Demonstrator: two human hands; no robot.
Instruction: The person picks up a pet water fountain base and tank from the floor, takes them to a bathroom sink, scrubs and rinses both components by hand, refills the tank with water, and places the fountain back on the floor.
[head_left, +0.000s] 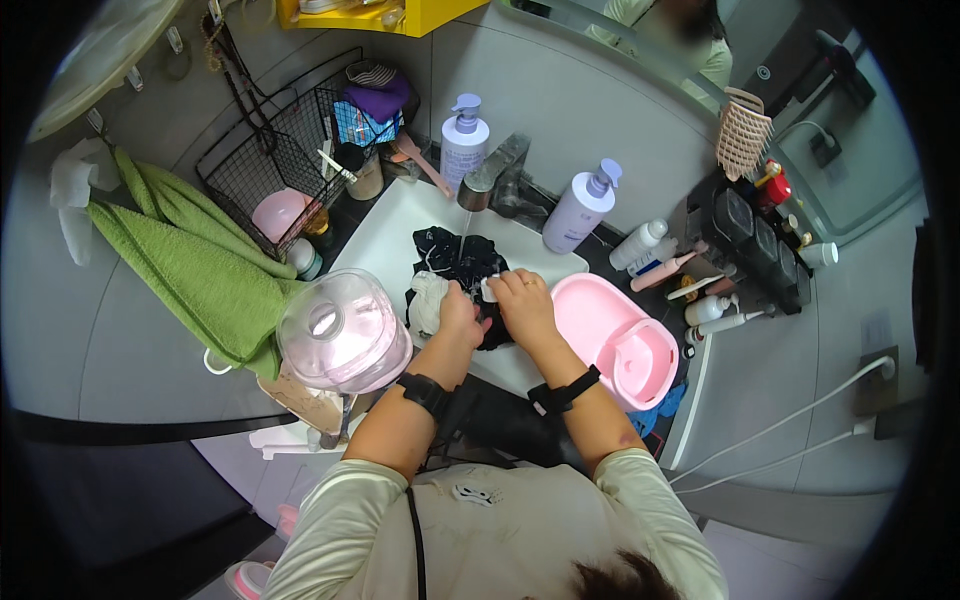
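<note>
A wet black garment (480, 259) lies bunched in the white washbasin (379, 236), under a thin stream from the grey faucet (487, 176). Beside its left part is a crumpled white cloth (429, 298), next to my left hand (457, 315). That hand's fingers are curled against the dark fabric, and I cannot tell how much of it they grip. My right hand (525, 304), with a ring on one finger, pinches a small white piece (490, 289) over the garment; its kind is unclear because the fingers cover most of it.
A pink plastic basin (585, 307) overlaps the sink's right side. On the left stands a clear lidded container (337, 330), near a hanging green towel (187, 255) and a black wire basket (262, 165). Two lilac pump bottles (463, 146) flank the faucet. Toiletries (645, 244) line the right counter.
</note>
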